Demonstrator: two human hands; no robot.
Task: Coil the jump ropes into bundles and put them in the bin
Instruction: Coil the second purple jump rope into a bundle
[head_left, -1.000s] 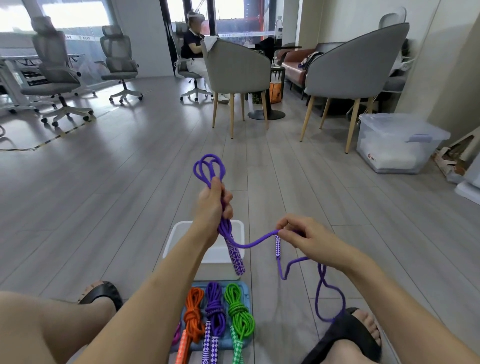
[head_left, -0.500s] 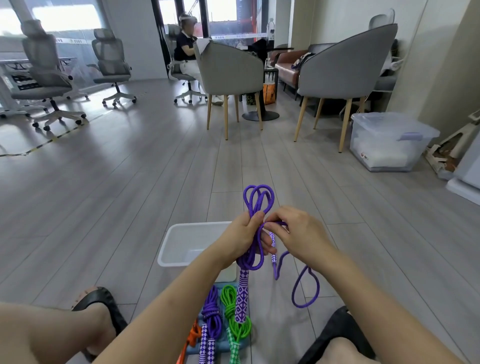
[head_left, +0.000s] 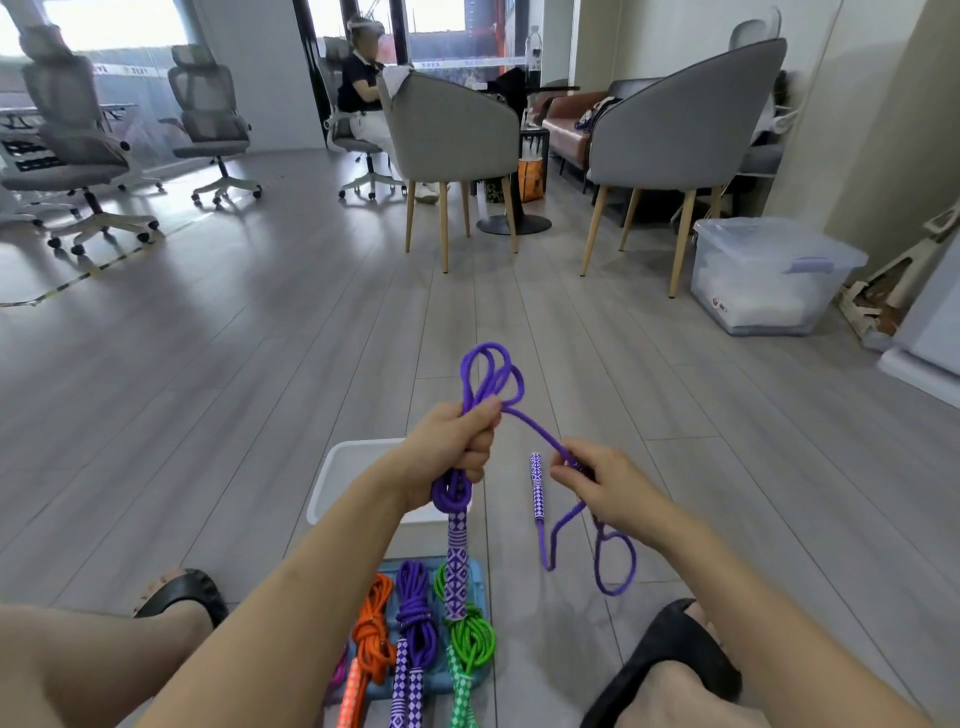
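Observation:
My left hand (head_left: 452, 449) grips a folded bundle of purple jump rope (head_left: 488, 374); loops stick out above the fist and one patterned handle (head_left: 457, 566) hangs below. My right hand (head_left: 597, 480) pinches the loose strand that runs from the bundle. The rope's other handle (head_left: 536, 486) dangles between my hands, and a slack loop (head_left: 615, 564) hangs under my right hand. A white bin (head_left: 340, 480) stands on the floor behind my left forearm. Coiled orange (head_left: 371, 631), purple (head_left: 415, 618) and green (head_left: 470, 636) ropes lie on a blue tray (head_left: 480, 582) below.
My feet in black sandals (head_left: 670, 654) flank the tray on the grey floor. Farther off stand two grey armchairs (head_left: 675, 140), office chairs (head_left: 208, 119), a lidded clear storage box (head_left: 769, 275) at right and a seated person (head_left: 361, 88).
My hands came together at the bundle, then my right hand drew away to the right and down with the loose strand. The free handle now dangles between my hands.

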